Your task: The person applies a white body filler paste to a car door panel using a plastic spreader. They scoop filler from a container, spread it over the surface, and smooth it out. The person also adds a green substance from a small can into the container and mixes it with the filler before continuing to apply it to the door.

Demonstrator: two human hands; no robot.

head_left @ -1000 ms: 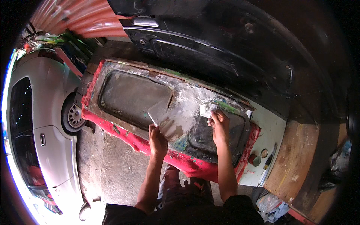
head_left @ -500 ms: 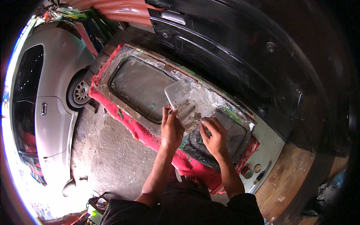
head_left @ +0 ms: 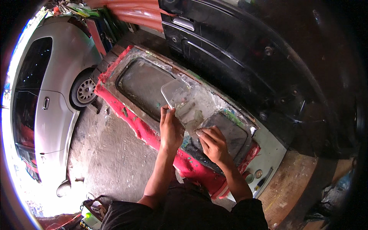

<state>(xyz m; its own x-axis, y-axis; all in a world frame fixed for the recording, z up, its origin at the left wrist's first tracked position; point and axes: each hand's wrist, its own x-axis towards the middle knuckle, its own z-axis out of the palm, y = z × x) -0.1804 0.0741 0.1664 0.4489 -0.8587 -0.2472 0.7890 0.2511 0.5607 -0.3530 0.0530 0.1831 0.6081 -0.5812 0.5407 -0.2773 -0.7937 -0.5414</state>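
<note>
My left hand (head_left: 171,131) is closed on the near side of a clear plastic tray (head_left: 178,91) with a pale rim, which is tilted and see-through. Grey putty-like paste (head_left: 197,118) shows at its lower right part. Close by on the right, my right hand (head_left: 214,142) has thumb and fingertips pinched together at the tray's near right corner. What sits in that pinch is too small to make out. Beneath both hands lies a paint-stained panel (head_left: 112,87) with two dark rounded recesses, resting over red cloth (head_left: 142,129).
A black vehicle panel (head_left: 237,57) stands along the far side. To the left is a silver car (head_left: 57,103). On the pale surface at right lie a small round tin (head_left: 249,178), a round lid (head_left: 258,173) and a long thin tool (head_left: 264,179).
My right hand has moved slightly left and down, its fingers now bunched tighter. The tray in my left hand has shifted a little left. The whole view has shifted slightly.
</note>
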